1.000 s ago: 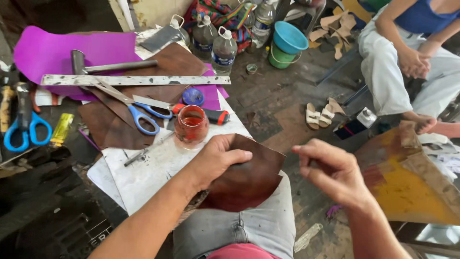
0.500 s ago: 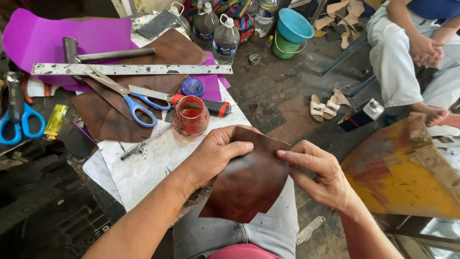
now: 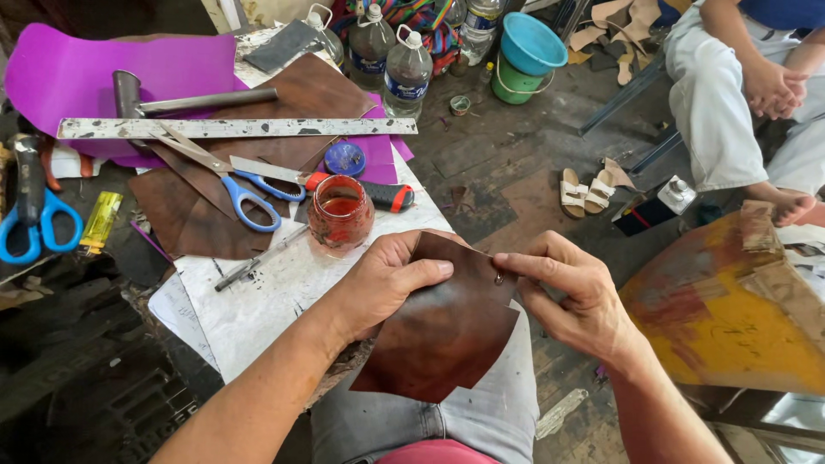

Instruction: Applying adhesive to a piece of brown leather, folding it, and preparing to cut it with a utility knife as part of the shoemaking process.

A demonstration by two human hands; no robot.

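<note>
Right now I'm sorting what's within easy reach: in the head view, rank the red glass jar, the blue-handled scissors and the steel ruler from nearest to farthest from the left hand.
From the left hand:
1. Red glass jar, just above the hand.
2. Blue-handled scissors, up and left, beyond the jar.
3. Steel ruler, farthest, lying across the bench behind the scissors.

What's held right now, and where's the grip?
A brown leather piece: left hand grips its upper left edge, right hand pinches the upper right edge.
</note>
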